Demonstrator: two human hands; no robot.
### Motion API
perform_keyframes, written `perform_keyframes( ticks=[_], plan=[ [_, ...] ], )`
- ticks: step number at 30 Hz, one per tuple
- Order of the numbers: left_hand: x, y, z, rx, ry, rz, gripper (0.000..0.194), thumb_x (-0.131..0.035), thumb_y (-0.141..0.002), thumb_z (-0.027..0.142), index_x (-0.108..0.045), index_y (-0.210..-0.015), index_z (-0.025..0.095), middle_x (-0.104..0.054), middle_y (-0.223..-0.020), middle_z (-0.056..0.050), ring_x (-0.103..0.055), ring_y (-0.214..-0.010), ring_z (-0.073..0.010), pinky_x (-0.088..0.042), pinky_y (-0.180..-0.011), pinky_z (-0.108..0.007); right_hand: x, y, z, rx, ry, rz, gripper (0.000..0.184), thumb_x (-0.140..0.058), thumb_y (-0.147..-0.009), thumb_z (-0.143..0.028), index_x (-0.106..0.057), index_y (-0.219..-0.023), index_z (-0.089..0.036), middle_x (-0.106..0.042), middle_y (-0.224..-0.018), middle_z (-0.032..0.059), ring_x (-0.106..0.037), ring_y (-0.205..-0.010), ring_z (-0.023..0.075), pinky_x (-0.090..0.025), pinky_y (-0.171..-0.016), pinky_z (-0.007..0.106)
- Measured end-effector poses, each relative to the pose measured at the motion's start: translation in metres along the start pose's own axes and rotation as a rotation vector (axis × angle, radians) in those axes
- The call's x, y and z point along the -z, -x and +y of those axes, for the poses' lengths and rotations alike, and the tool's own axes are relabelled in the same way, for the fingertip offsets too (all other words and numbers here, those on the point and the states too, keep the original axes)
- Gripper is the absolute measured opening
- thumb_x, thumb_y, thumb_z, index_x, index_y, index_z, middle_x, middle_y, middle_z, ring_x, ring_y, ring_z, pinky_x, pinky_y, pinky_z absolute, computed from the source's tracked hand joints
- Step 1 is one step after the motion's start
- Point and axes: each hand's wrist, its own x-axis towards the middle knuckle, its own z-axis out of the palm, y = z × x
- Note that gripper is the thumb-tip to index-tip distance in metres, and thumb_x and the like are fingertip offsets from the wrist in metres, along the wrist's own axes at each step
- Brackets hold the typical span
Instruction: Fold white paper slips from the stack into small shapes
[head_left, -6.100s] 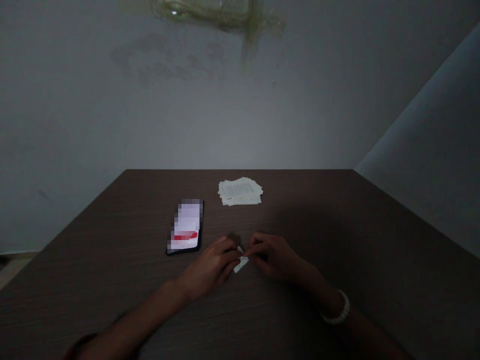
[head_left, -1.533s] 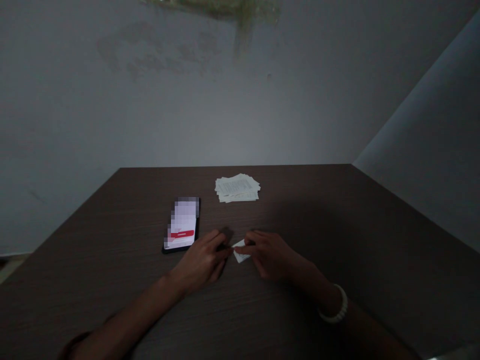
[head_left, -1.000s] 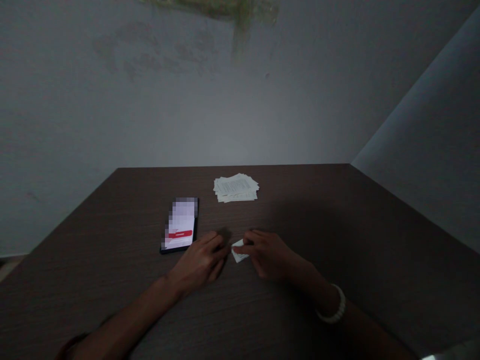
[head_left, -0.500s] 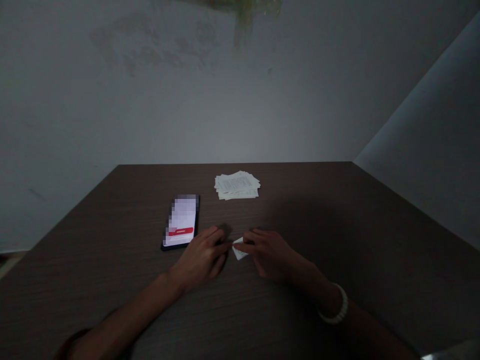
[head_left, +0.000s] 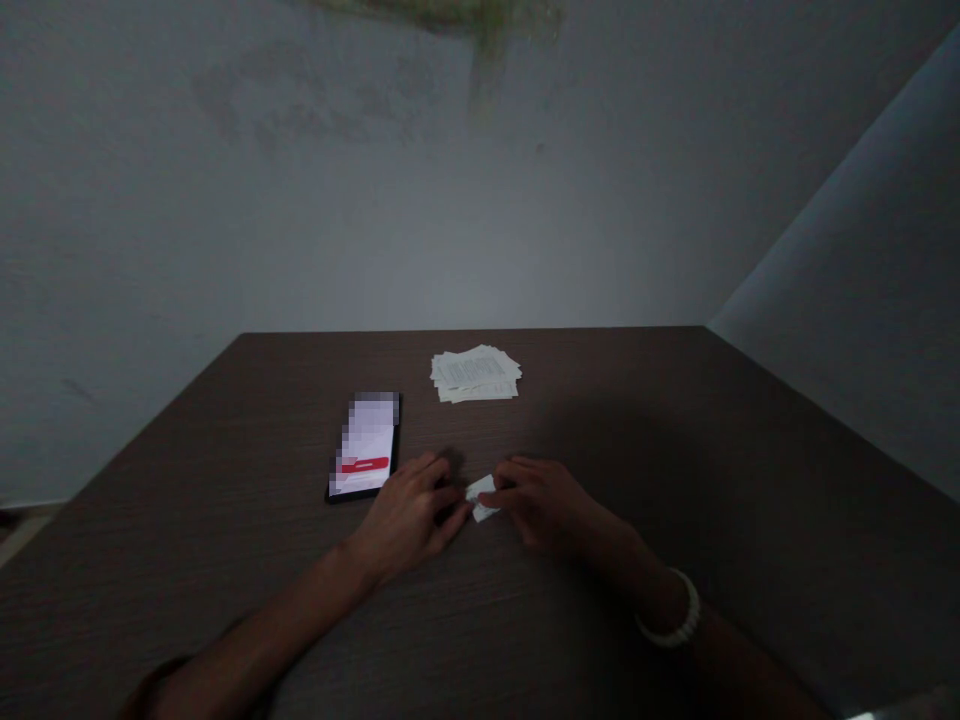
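Small white paper piece (head_left: 481, 488) on the dark wood-grain table (head_left: 225, 450), near half, between the two hands. Sits askew to the table edges: far edge climbs from left toward far right, left edge slants from far left down to a corner pointing near. Right end runs under the fingers, so full length and true long axis can't be told. Right hand (head_left: 551, 505) comes in from the right, forefinger stretched left and laid over the paper's middle, other fingers curled; thumb too hidden to say whether it pinches. Left hand (head_left: 409, 512) at the paper's left edge, fingers bent, a narrow gap between thumb and forefinger, tips at or just beside the edge; can't tell whether they have hold of it. Most visible paper lies left of the right hand's knuckles. Lit phone (head_left: 367, 440) left and slightly farther, its near right corner close to the left hand. Loose paper stack (head_left: 474, 373) on the far side. Pale bracelet (head_left: 694, 608) on right wrist.
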Motion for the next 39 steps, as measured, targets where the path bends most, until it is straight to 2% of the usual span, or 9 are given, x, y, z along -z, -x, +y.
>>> perform_keyframes(
  ticks=[5, 10, 19, 28, 32, 39],
  plan=[
    [-0.005, -0.001, 0.001, 0.043, 0.006, 0.022, 0.032, -0.051, -0.093, 0.034, -0.070, -0.075, 0.016, -0.055, -0.079, -0.006, -0.052, -0.081, -0.0211, -0.045, -0.069, -0.033, -0.002, 0.000, 0.000, -0.024, -0.011, -0.001, 0.034, -0.051, -0.086, -0.011, -0.064, -0.111, -0.030, -0.060, -0.097, 0.0026, -0.051, -0.084, 0.0160, -0.034, -0.062, 0.026],
    [-0.005, -0.001, 0.001, 0.061, 0.018, 0.015, 0.028, -0.058, -0.089, 0.039, -0.068, -0.076, 0.016, -0.055, -0.080, -0.005, -0.053, -0.083, -0.0216, -0.045, -0.071, -0.034, -0.004, 0.002, 0.001, -0.008, 0.005, 0.026, 0.028, -0.051, -0.087, -0.014, -0.065, -0.108, -0.029, -0.060, -0.094, 0.0020, -0.052, -0.081, 0.0154, -0.034, -0.061, 0.025],
    [-0.004, -0.002, 0.002, 0.089, 0.023, -0.016, 0.025, -0.060, -0.087, 0.039, -0.067, -0.077, 0.017, -0.055, -0.083, -0.006, -0.052, -0.086, -0.0232, -0.046, -0.073, -0.036, -0.009, 0.010, 0.001, -0.075, -0.091, 0.105, 0.028, -0.052, -0.087, -0.012, -0.066, -0.105, -0.028, -0.062, -0.097, 0.0017, -0.057, -0.082, 0.0137, -0.037, -0.064, 0.023],
    [0.000, -0.002, 0.004, 0.109, 0.019, -0.032, 0.022, -0.062, -0.085, 0.039, -0.069, -0.081, 0.018, -0.056, -0.088, -0.007, -0.054, -0.089, -0.0249, -0.048, -0.074, -0.038, -0.016, 0.020, 0.005, -0.059, -0.107, 0.145, 0.026, -0.053, -0.085, -0.011, -0.067, -0.101, -0.027, -0.062, -0.099, 0.0018, -0.058, -0.086, 0.0144, -0.041, -0.071, 0.025],
    [-0.001, 0.000, 0.005, 0.094, 0.003, -0.013, 0.023, -0.061, -0.086, 0.038, -0.068, -0.080, 0.018, -0.056, -0.087, -0.007, -0.054, -0.089, -0.0248, -0.049, -0.075, -0.039, -0.016, 0.021, 0.002, -0.100, -0.094, 0.146, 0.025, -0.053, -0.084, -0.011, -0.067, -0.099, -0.026, -0.062, -0.097, 0.0021, -0.058, -0.085, 0.0146, -0.041, -0.070, 0.025],
    [-0.007, 0.004, 0.005, -0.015, -0.015, 0.020, 0.021, -0.052, -0.091, 0.028, -0.067, -0.086, 0.015, -0.057, -0.090, -0.008, -0.054, -0.088, -0.0232, -0.050, -0.079, -0.039, -0.012, 0.018, 0.003, -0.092, -0.037, 0.178, 0.017, -0.057, -0.082, -0.015, -0.066, -0.094, -0.022, -0.061, -0.094, 0.0033, -0.057, -0.083, 0.0156, -0.041, -0.069, 0.026]
  ],
)
